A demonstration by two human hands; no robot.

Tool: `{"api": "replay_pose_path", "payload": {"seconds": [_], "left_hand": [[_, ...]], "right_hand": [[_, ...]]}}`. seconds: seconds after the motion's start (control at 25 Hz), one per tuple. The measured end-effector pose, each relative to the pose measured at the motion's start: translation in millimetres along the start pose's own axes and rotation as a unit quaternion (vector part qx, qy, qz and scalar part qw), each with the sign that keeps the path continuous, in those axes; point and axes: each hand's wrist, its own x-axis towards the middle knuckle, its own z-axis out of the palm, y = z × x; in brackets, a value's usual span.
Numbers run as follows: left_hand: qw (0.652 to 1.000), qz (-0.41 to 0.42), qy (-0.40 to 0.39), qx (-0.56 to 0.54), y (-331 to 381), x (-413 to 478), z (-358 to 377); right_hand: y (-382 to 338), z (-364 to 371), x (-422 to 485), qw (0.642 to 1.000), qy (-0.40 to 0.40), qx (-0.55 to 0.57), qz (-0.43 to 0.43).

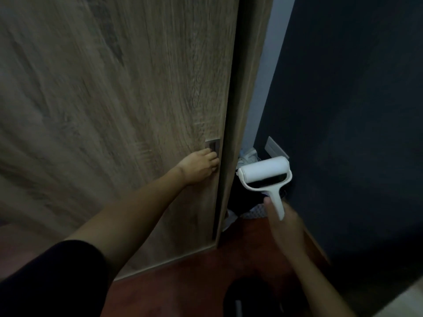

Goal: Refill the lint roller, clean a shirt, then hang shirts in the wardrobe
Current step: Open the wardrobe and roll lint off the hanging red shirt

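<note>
The wood-grain wardrobe door (pixel 128 106) fills the left and centre of the head view. My left hand (pixel 199 167) reaches out to its recessed metal handle (pixel 212 145), fingertips hooked at the handle's lower part. My right hand (pixel 285 221) grips the white handle of the lint roller (pixel 265 172), which points up with its white roll on top. The roller hangs in front of the narrow gap beside the door's right edge. No shirts are in sight.
A dark blue wall (pixel 354 110) stands on the right. In the gap lie a pale shoe (pixel 248 156) and dark items on the floor. The floor (pixel 194 271) is reddish wood. A dark object (pixel 251 298) sits at the bottom centre.
</note>
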Motion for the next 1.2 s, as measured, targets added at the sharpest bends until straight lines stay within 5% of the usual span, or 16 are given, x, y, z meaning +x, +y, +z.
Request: {"api": "replay_pose_path", "payload": {"seconds": [0.4, 1.2], "left_hand": [[0.999, -0.045, -0.004, 0.021, -1.8, -139.8, 45.7], [0.971, -0.181, -0.154, -0.019, -17.3, -408.8, 133.6]], "right_hand": [[-90.7, 92.9, -62.2, 0.998, 0.009, 0.049, -0.04], [-190.1, 198.8, -92.6, 0.984, -0.084, 0.081, -0.132]]}}
